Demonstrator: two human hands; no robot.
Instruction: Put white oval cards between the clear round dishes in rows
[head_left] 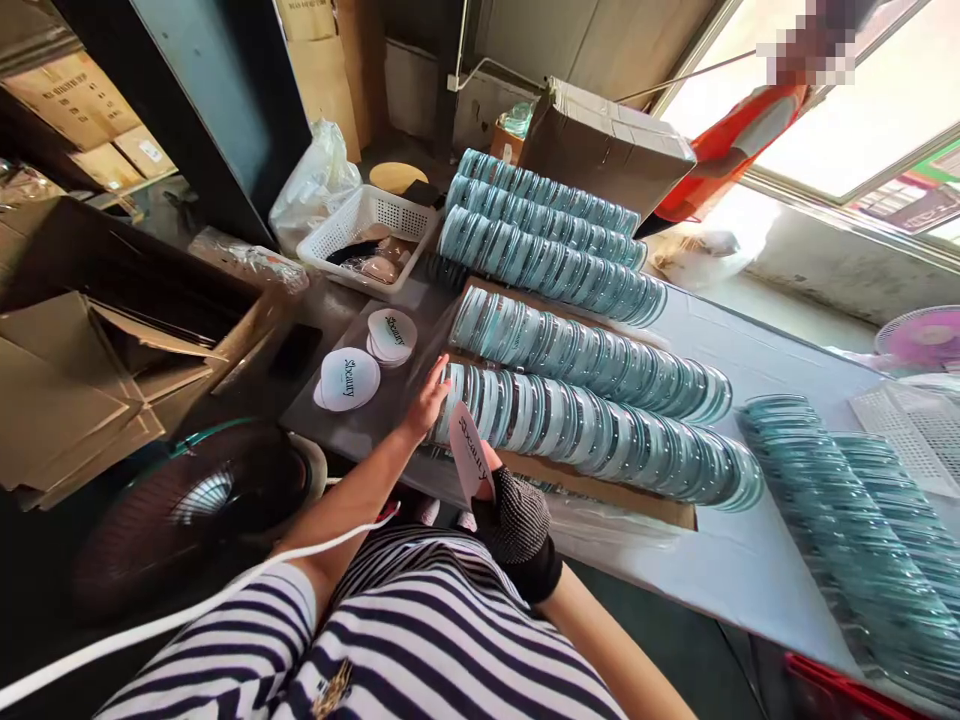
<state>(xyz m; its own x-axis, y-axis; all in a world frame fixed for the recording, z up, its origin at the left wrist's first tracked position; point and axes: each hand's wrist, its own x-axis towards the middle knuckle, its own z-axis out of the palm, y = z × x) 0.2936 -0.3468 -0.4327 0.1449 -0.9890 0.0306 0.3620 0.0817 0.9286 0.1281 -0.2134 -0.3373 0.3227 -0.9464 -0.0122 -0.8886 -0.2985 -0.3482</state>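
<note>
My right hand [514, 515], in a black fingerless mesh glove, grips a round white card [471, 455] printed with "beauty" lettering, tilted nearly edge-on. My bare left hand [429, 400] is at the left end of the nearest row of clear, teal-edged round discs [600, 435], fingers stretched out along the end disc. Whether it presses on that disc I cannot tell. White layers show between the discs in this row. A second similar row [585, 350] lies just behind. Left of my left hand, two small piles of printed round cards [349, 378] [391, 335] lie on the table.
More disc rows [547, 240] stand farther back, and others [862, 530] at the right. A white basket [367, 285] holds bagged items. Cardboard boxes [75, 390] and a fan [202, 500] are at the left. A person in a red garment [727, 150] is beyond the table [720, 560].
</note>
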